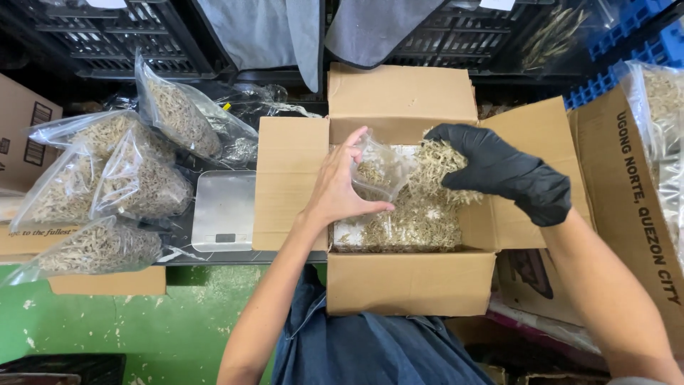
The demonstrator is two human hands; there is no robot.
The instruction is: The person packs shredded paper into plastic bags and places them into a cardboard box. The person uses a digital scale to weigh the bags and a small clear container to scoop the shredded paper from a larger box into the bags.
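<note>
The left hand (340, 187), bare, reaches into the open cardboard box (410, 281) and pinches the rim of a small clear plastic bag (381, 170) between thumb and fingers, holding its mouth open toward the right. The right hand (502, 171), in a black glove, is closed around a clump of small dried fish (438, 160) and sits just beside the bag's opening, the clump touching or almost touching the plastic; how far the fish are inside the bag cannot be told. The bag is between the 2 hands, above the middle of the box.

Below both hands, the box holds a loose heap of the same dried fish (417, 224), pale and straw-coloured, spread over a white lining. The box's 4 flaps are folded outward, and it rests against the person's lap, over a blue denim garment (370, 349).

To the left of the box, a flat silver kitchen scale (223, 210) lies on a dark surface, just beside the left flap and well apart from the hands. Further left, several filled clear bags (107, 178) of dried fish lie piled against each other, some leaning on brown cartons. Black plastic crates (107, 36) stand along the top of the view, with grey cloth (285, 28) hanging over them, and a blue crate (641, 36) shows at the upper right. Another brown carton (634, 207) stands at the right, with a bag of fish inside it. The floor (171, 321) at lower left is green
</note>
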